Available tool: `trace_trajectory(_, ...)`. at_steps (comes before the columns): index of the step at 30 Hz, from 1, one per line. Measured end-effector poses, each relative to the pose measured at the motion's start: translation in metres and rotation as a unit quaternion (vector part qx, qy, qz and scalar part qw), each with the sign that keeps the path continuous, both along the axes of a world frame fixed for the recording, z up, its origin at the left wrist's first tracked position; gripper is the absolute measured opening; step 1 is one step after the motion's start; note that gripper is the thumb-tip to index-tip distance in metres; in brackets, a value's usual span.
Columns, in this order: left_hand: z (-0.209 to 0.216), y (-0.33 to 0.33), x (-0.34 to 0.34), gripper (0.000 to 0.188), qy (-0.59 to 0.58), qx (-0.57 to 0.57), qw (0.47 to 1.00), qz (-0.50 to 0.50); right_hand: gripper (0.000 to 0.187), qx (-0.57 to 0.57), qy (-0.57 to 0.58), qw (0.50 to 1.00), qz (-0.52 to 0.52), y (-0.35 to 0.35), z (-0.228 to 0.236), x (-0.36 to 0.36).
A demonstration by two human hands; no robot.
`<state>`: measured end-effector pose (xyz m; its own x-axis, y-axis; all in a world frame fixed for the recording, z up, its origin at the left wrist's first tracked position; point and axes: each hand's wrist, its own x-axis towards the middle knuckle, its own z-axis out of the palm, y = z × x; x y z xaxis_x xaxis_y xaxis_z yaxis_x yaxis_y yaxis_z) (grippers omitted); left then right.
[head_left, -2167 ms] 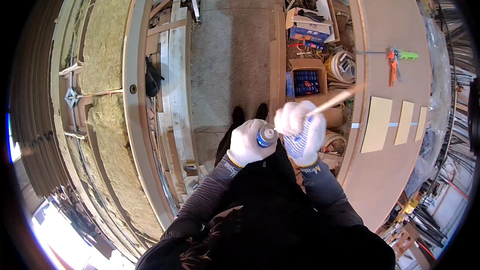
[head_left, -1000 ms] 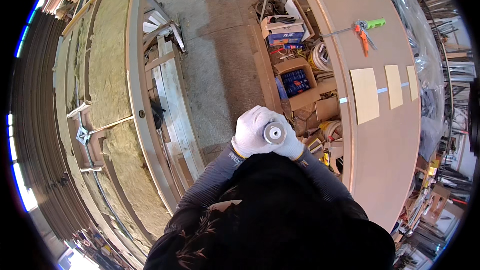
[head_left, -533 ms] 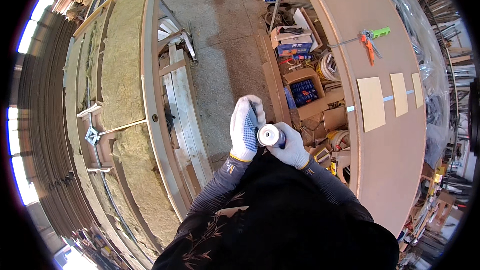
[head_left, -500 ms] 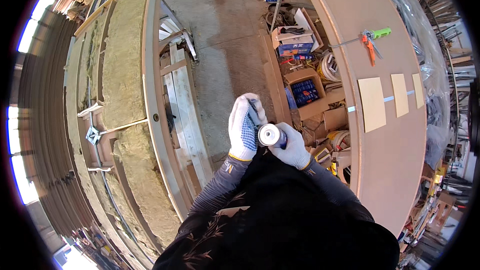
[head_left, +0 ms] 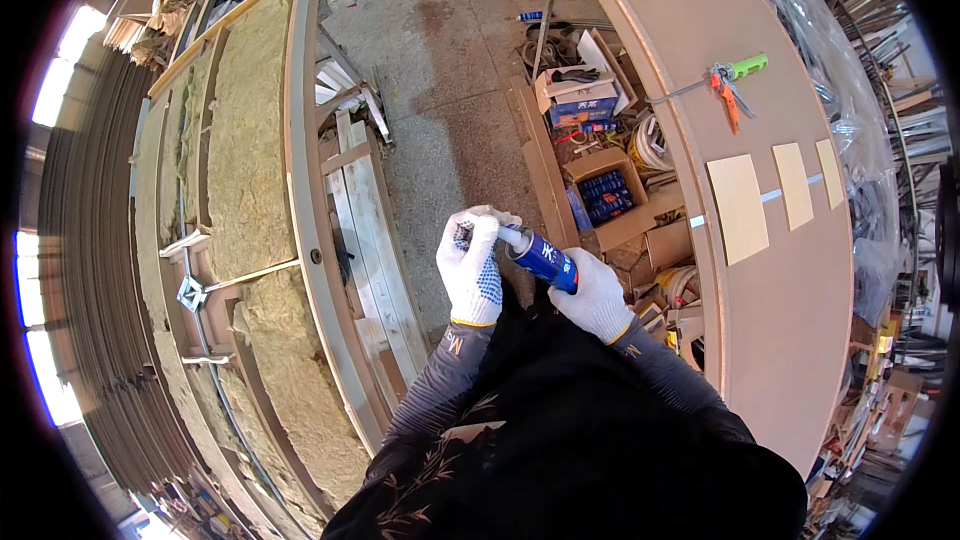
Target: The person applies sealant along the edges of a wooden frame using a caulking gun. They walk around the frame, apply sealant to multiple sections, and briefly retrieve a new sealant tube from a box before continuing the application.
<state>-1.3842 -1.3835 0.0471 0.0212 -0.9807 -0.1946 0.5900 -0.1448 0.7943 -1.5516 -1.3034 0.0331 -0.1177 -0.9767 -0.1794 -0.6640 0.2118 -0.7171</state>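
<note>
A blue sealant tube (head_left: 546, 262) with a pale nozzle (head_left: 512, 238) is tilted in front of my body, its nozzle end up and to the left. My right hand (head_left: 597, 298), in a white knitted glove, is closed around the tube's lower end. My left hand (head_left: 468, 275), in a matching glove with blue dots, has its fingers bent around the nozzle end. Those fingers partly hide the nozzle's tip.
On my right stands a long brown board (head_left: 780, 320) carrying flat tan pieces (head_left: 738, 210) and a green-and-orange hand tool (head_left: 735, 85). A carton of blue tubes (head_left: 607, 195) sits below it. At left lies a frame with yellowish insulation (head_left: 250, 140); pale planks (head_left: 365, 210) lie beside it.
The tube has swung from end-on to lying sideways, showing its blue side and nozzle. My left hand has moved slightly left and down, my right hand slightly right.
</note>
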Motion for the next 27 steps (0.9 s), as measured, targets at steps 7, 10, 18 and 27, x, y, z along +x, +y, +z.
trace_trajectory(7, -0.013, -0.004, 0.003, 0.01, -0.04, -0.039, 0.998, 0.005, 0.045, -0.01, 0.037, 0.999, 0.01, 0.001, 0.012, -0.006)
trace_trajectory(10, -0.021, -0.007, 0.004, 0.012, -0.007, -0.001, 1.0, 0.007, 0.046, -0.006, 0.026, 0.999, 0.018, 0.0, 0.017, -0.008)
trace_trajectory(18, -0.013, -0.015, 0.01, 0.023, 0.0, 0.056, 0.995, -0.078, 0.048, 0.07, -0.01, 0.995, 0.074, -0.003, 0.032, -0.021)
trace_trajectory(27, 0.0, -0.01, 0.01, 0.032, -0.032, 0.016, 0.996, -0.087, 0.051, 0.252, -0.23, 0.937, 0.073, -0.006, 0.037, -0.03)
